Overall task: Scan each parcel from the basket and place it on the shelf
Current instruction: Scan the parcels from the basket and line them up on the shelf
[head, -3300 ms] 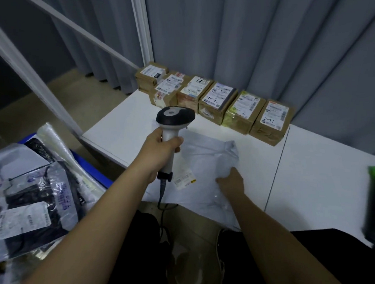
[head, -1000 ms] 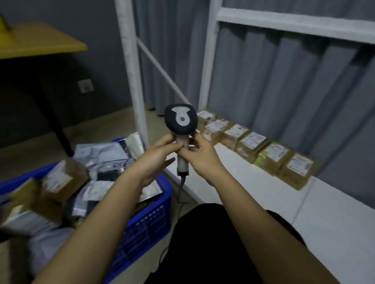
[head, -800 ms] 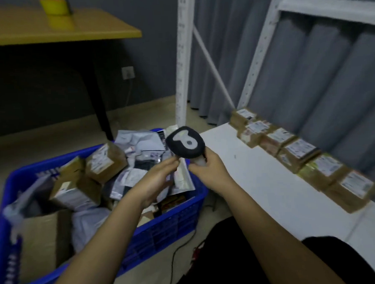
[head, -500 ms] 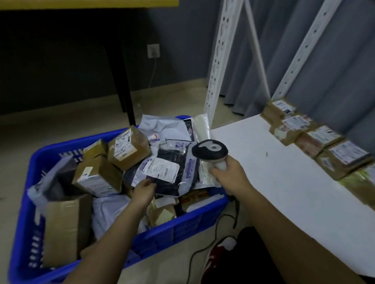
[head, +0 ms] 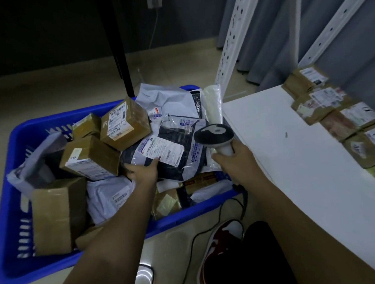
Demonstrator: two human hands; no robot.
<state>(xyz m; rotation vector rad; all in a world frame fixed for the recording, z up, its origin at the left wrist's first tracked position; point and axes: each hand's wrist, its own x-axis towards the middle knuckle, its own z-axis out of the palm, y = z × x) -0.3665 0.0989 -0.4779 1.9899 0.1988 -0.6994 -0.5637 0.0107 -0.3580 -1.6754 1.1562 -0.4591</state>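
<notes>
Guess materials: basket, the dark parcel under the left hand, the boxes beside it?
Basket: blue moulded plastic, slotted walls.
Dark parcel: glossy plastic mailer bag, by its wrinkles and highlights; left hand grips its edge.
Boxes: brown cardboard, matte, apparently taped, paper labels.

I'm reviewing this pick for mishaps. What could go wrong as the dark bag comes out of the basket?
The left hand grips only the dark bag by its near edge, so the slick plastic could slip. A cardboard box leans against the bag and may topple. The scanner cable trails by the shoe and might snag.
</notes>
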